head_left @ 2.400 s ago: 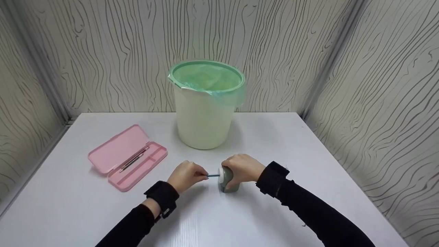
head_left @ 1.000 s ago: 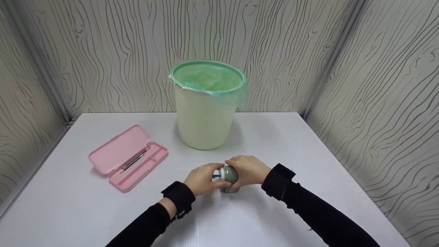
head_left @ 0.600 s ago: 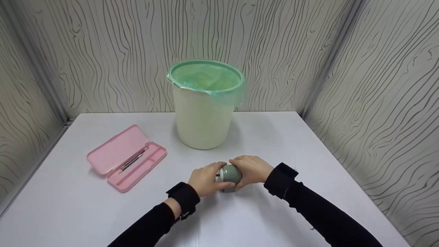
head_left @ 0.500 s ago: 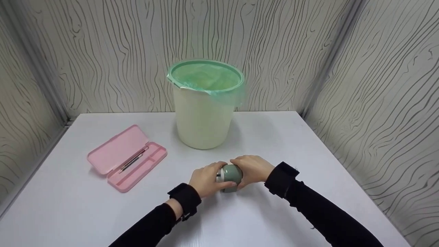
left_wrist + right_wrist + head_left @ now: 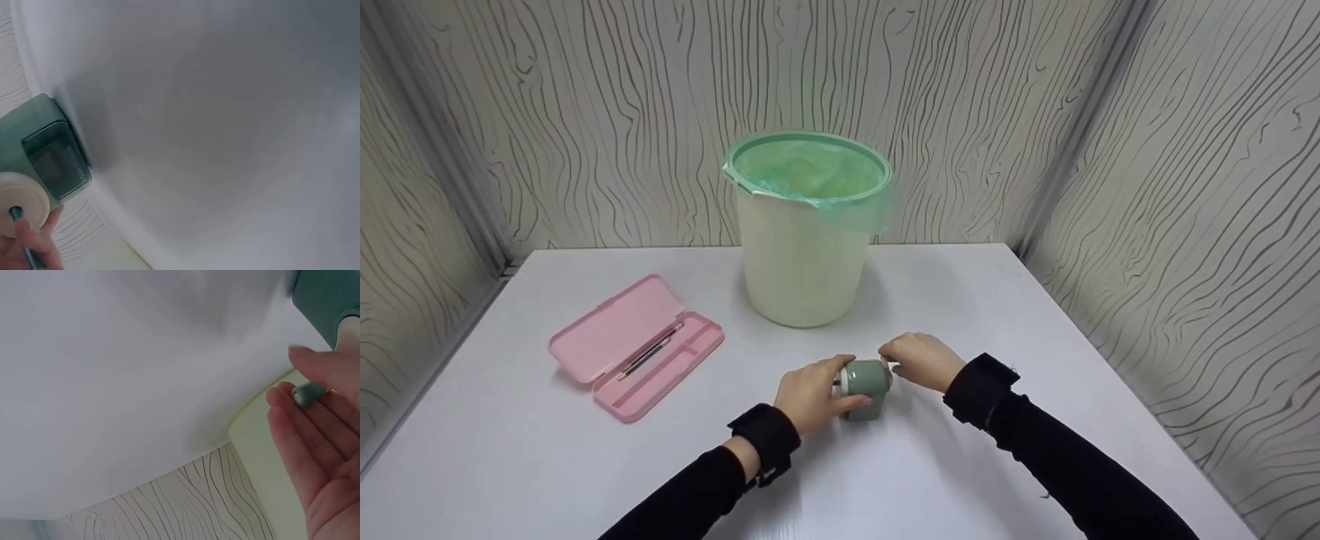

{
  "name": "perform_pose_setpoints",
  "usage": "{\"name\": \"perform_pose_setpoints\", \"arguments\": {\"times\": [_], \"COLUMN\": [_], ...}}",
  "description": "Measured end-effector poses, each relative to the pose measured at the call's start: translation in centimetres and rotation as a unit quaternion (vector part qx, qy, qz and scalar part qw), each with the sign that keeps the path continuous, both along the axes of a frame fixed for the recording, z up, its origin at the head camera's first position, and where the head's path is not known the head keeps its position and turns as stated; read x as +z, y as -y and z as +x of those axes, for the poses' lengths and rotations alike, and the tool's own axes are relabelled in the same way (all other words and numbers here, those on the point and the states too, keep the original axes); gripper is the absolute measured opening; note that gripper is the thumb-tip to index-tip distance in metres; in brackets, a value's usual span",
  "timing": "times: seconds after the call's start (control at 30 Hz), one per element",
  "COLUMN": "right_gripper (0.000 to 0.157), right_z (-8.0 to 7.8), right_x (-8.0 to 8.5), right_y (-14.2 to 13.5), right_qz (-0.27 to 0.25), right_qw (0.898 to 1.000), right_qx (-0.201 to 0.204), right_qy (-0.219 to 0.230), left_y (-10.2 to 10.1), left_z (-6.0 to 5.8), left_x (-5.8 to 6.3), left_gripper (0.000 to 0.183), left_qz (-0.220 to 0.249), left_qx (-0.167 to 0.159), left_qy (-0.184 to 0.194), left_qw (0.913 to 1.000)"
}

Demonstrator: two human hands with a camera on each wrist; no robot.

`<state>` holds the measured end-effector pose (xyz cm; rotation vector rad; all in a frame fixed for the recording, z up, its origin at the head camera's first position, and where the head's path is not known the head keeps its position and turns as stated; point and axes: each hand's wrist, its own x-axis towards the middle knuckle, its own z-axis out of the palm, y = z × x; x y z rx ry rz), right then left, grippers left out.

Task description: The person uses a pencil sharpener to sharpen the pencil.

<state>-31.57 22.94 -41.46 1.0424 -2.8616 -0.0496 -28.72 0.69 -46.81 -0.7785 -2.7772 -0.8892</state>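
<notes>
A green pencil sharpener [image 5: 867, 379] stands on the white table in front of the person. My left hand [image 5: 808, 395] grips it from the left, fingers over the top and thumb across the near side. In the left wrist view a blue-green pencil [image 5: 31, 257] enters the hole in its cream front disc [image 5: 35, 197], above a dark see-through shavings window [image 5: 56, 160]. On the far side, my right hand [image 5: 924, 360] is at the crank. The right wrist view has the green crank knob [image 5: 307, 394] between thumb and fingers.
An open pink pencil case [image 5: 615, 330] with a couple of pencils [image 5: 649, 354] lies on the left of the table [image 5: 1005, 300]. Behind the hands stands a tall pale bin [image 5: 804, 262] with a green rim and liner. Wood-patterned panels [image 5: 960, 112] enclose the back and sides.
The left hand first held the pencil at the sharpener's hole, then moved right and took hold of the sharpener. The right hand has let go of the sharpener's body and moved to the crank.
</notes>
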Motion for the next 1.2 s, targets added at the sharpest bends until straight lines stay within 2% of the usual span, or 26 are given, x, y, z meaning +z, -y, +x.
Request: {"name": "perform_pose_setpoints", "arguments": {"times": [0.2,0.57,0.77,1.03,1.2], "right_gripper": [0.011,0.010,0.009,0.009,0.010], "right_z": [-0.1,-0.3,-0.4,-0.6,-0.7], "right_x": [0.1,-0.1,-0.3,-0.7,-1.1], "right_y": [-0.1,-0.6,-0.7,-0.7,-0.8], "right_qz": [-0.037,-0.071,-0.073,-0.078,-0.086], "right_qw": [0.999,0.997,0.997,0.996,0.995], "right_qx": [0.012,0.003,0.003,0.000,0.005], "right_qy": [-0.034,-0.033,-0.038,-0.033,-0.044], "left_y": [0.2,0.3,0.3,0.2,0.3], "left_z": [-0.1,-0.2,-0.2,-0.3,-0.3], "left_x": [0.1,0.0,-0.1,0.0,-0.1], "left_gripper": [0.062,0.063,0.065,0.067,0.065], "left_qz": [0.013,0.025,0.029,0.031,0.025], "left_qx": [-0.005,-0.021,-0.026,-0.027,-0.025], "left_qy": [0.003,0.013,0.015,0.037,0.028], "left_qw": [0.9999,0.9994,0.9991,0.9985,0.9990]}}
